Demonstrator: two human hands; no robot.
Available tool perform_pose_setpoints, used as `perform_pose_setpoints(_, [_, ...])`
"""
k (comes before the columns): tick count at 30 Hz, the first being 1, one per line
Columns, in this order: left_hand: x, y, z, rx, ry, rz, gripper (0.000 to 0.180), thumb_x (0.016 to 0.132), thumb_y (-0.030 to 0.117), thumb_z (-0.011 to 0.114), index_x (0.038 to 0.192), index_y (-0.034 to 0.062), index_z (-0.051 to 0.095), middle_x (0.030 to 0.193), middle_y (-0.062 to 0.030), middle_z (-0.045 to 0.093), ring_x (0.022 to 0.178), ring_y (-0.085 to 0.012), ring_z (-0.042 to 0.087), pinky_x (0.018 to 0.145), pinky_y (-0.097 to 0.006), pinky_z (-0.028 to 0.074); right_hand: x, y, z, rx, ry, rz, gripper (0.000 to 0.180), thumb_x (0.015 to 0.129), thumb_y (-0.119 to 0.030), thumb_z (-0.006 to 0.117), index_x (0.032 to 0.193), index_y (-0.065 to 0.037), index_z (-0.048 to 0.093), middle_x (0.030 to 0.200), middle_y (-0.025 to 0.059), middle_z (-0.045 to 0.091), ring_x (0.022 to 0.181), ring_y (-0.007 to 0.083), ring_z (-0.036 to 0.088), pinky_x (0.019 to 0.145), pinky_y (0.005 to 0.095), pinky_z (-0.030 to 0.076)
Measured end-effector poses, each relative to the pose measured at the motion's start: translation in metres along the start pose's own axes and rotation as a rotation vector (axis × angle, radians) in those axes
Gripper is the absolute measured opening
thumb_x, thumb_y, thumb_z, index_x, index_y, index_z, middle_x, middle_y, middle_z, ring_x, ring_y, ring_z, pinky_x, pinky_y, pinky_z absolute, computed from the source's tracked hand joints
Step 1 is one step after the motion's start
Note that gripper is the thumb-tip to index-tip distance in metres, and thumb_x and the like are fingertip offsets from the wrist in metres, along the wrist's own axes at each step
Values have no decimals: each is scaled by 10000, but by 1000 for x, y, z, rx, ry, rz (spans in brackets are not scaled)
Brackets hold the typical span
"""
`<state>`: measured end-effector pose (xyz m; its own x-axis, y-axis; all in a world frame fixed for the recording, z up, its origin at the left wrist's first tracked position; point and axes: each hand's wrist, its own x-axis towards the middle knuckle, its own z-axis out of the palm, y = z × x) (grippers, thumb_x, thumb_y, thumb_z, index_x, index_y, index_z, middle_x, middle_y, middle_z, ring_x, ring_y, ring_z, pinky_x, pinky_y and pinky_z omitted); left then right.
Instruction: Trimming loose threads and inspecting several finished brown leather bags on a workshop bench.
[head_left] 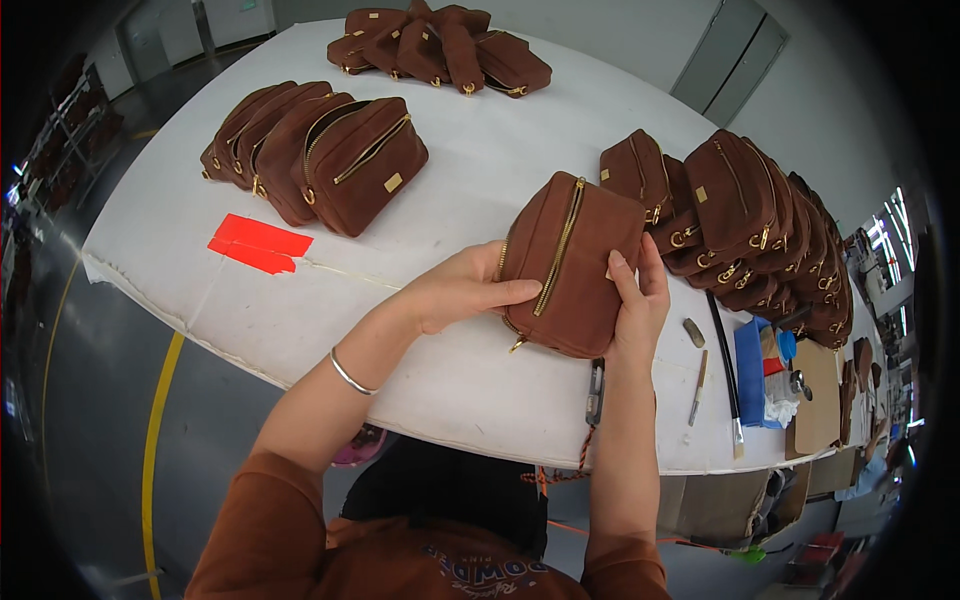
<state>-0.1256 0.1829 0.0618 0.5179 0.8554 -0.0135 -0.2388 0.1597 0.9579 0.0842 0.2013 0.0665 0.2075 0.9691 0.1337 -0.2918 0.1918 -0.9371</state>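
White covers the broad table (470, 150) that spreads beneath and beyond the grip. Beyond the grip to the right, the largest group on it is a stacked pile of brown bags (735, 190) with gold-coloured zips and rings. Farther off to the left of the grip stands a leaning row of similar bags (370, 165), and at the far end of the table, beyond both hands, lies a smaller-looking heap of bags (425, 50).

In the grip itself is one brown bag (600, 270), held near the table's close edge; whether its base touches the surface cannot be told. The left hand (465, 290) is closed on its left side, thumb flat on the front beside the lower part of the gold zip (560, 245), fingers mostly hidden behind. The right hand (638, 300) clasps the opposite side, its thumb against the front panel and its fingers along the edge.

Right of the grip sits a blue bin (746, 375) of small items; left of it, a red patch (260, 243) lies flat. Between the right hand and the bin are a long black-handled brush (722, 350), a slim pale tool (699, 385) and a small dark lump (693, 332).
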Motion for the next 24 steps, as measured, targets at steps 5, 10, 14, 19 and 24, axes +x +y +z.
perform_pose_setpoints(5, [0, -4, 2, 56, -30, 110, 623, 894, 196, 700, 1391, -5, 384, 1340, -90, 537, 1215, -158, 514, 1039, -333, 423, 1, 3, -2, -5, 12, -33, 678, 852, -64, 708, 1422, 58, 361, 1269, 154, 559, 1002, 151, 579, 856, 284, 488])
perform_pose_setpoints(10, [0, -4, 6, 10, -61, 177, 628, 903, 144, 672, 1410, -15, 337, 1402, -94, 475, 1283, -158, 452, 1082, -335, 376, 3, 6, -4, -19, 22, -9, 645, 850, -64, 708, 1403, 55, 398, 1290, 136, 554, 1012, 148, 581, 862, 282, 486])
perform_pose_setpoints(14, [2, -7, 10, -60, -89, 240, 627, 911, 135, 658, 1421, -13, 325, 1407, -92, 468, 1287, -158, 449, 1087, -336, 373, 7, 12, -7, 20, 21, 15, 627, 844, -60, 709, 1391, 50, 422, 1286, 112, 555, 1025, 148, 580, 867, 283, 489])
perform_pose_setpoints(19, [2, -7, 17, -123, -40, 238, 664, 919, 118, 643, 1458, -3, 275, 1410, -94, 464, 1286, -157, 456, 1081, -341, 381, 9, 21, -8, 26, -22, 106, 626, 848, -58, 704, 1394, 46, 418, 1312, 124, 534, 1080, 162, 577, 891, 290, 491])
perform_pose_setpoints(24, [0, -8, 21, -146, -5, 208, 658, 922, 119, 640, 1456, 9, 272, 1404, -89, 464, 1277, -161, 466, 1069, -337, 395, 11, 36, -6, 57, -75, 159, 622, 860, -60, 690, 1398, 51, 398, 1244, 127, 569, 1042, 170, 592, 893, 291, 500])
